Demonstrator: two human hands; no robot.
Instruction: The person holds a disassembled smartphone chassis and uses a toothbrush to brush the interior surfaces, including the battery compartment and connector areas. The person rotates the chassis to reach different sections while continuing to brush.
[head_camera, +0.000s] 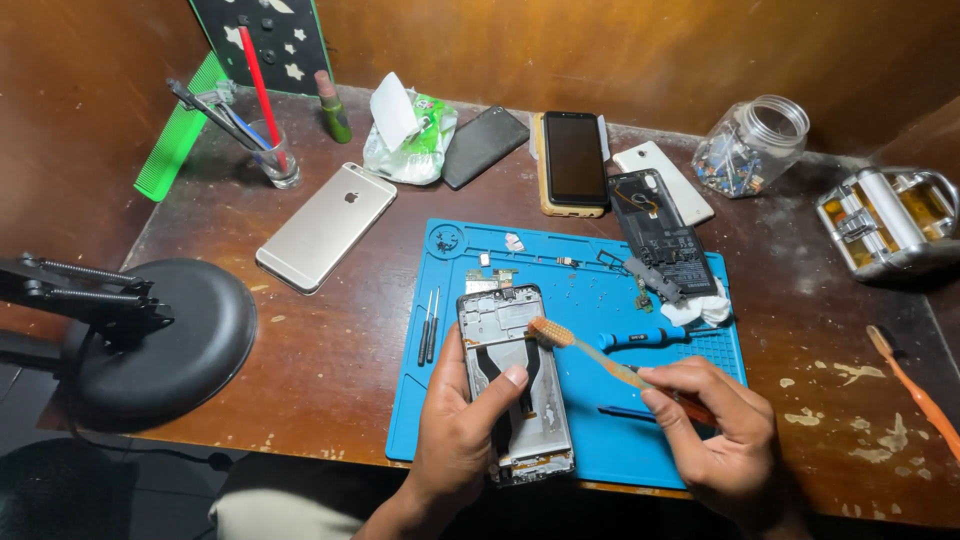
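Two hands brush an opened phone over a blue mat.

Left hand (462, 420) grips the bare metal phone (512, 380); right hand (715, 430) pinches an orange toothbrush (590, 352), bristles on the phone's top, above the rubbery mat (590, 420) on the scuffed wooden worktop (330, 350).

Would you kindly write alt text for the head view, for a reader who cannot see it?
The left hand holds an opened phone over a blue mat, while the right hand brushes its top with a toothbrush. Other phones, a blue screwdriver and a glass jar lie on the wooden desk.
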